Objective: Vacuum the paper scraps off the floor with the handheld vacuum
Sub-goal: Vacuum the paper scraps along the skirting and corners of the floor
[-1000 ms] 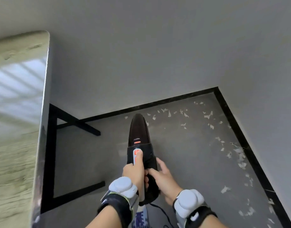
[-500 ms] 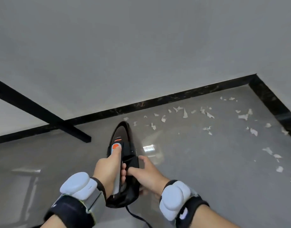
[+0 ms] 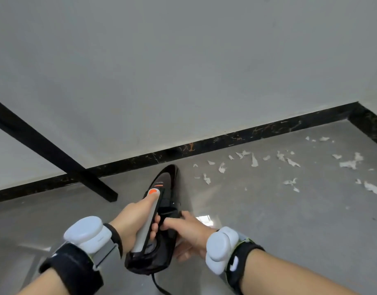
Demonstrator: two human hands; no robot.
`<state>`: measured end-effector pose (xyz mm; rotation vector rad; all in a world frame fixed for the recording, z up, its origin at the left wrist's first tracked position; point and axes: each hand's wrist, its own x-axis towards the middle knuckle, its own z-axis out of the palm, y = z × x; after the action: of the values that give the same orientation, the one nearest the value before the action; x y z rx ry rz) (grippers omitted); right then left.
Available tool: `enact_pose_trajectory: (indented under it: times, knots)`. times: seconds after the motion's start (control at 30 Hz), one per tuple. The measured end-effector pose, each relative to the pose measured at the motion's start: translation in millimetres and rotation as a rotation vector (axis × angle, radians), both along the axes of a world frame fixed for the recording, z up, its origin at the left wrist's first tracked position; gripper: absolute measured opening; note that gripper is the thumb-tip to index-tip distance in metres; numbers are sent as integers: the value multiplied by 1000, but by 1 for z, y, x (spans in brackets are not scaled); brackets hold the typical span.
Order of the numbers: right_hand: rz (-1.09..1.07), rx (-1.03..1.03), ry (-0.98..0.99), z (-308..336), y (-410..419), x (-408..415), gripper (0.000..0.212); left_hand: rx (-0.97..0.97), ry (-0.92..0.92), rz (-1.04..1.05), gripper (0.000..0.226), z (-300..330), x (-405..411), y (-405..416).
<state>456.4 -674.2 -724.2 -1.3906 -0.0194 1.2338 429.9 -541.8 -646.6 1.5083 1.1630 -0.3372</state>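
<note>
Black handheld vacuum point(image 3: 162, 209) I see low over the floor point(image 3: 268, 220), my left hand point(image 3: 136, 222) clenched around its handle, right hand point(image 3: 189, 233) grasping its body; paper scraps point(image 3: 253, 161) lie near, to the right

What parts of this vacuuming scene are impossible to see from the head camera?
- Nozzle mouth of the glossy black handheld vacuum: faces away, hidden by its own body.
- Black power cord: cut off by the bottom edge.
- Torn white paper scraps: continue past the right edge.
- Right hand palm: hidden behind the vacuum.
</note>
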Motion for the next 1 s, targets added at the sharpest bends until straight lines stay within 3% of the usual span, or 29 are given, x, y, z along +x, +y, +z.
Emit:
enact_pose_trajectory:
  times: [0.07,0.2,0.37,0.5,0.63,0.77,0.87,1.0]
  knots:
    - [-50,37,56,0,-1,-5,13,-38,22,-6,55,-1,-1,-2]
    - [78,-71,19,-16,1,5,51,18,54,-66,62,-7,-10,-4]
    - [313,-91,64,-23,-7,18,34,77,90,-149,64,1,-25,-9]
    - [349,-116,123,-34,-23,8,44,76,105,-168,65,1,-36,-29]
    - [418,-108,157,-37,-36,17,37,75,108,-201,64,-1,-32,-41]
    - [348,-125,157,-35,-50,28,39,71,97,-243,63,1,-15,-55]
    - [186,-129,146,-38,-56,27,31,22,89,-234,57,-2,-4,-64]
    - [-55,-69,141,-46,-61,28,40,-82,26,-186,41,-5,3,-72]
